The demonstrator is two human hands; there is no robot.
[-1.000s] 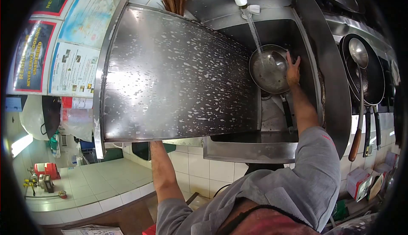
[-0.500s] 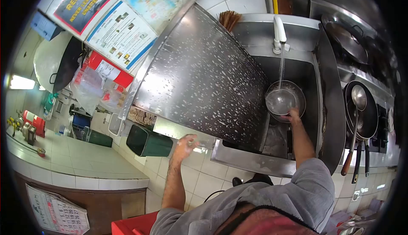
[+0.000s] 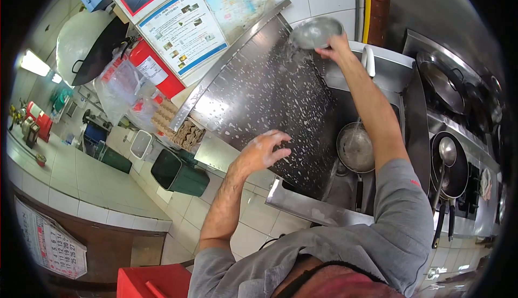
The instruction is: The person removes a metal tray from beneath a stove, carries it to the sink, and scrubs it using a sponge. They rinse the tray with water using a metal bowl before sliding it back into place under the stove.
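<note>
My right hand (image 3: 336, 49) grips a metal bowl (image 3: 315, 31) by its rim, tilted over the upper end of a stainless steel counter (image 3: 232, 96). Water spills from the bowl onto the steel, whose surface is spotted with white suds. Nearer to me, my left hand (image 3: 264, 151) hovers at the counter's front edge, fingers apart and holding nothing, with some foam on the skin. In the sink to the right sits a frying pan (image 3: 356, 155) with water in it, under the white faucet (image 3: 368, 60), which my right arm partly covers.
At the right, a black pan (image 3: 458, 176) with a ladle (image 3: 447, 152) in it rests on the stove. A green bin (image 3: 181, 174) stands on the floor at left, near egg trays (image 3: 189, 135). A red fire extinguisher (image 3: 156, 69) is beside the counter's far left.
My right hand has lifted the bowl out of the sink to the counter's upper end, and water now pours from it. My left hand has moved right, toward the counter, and its fingers have spread.
</note>
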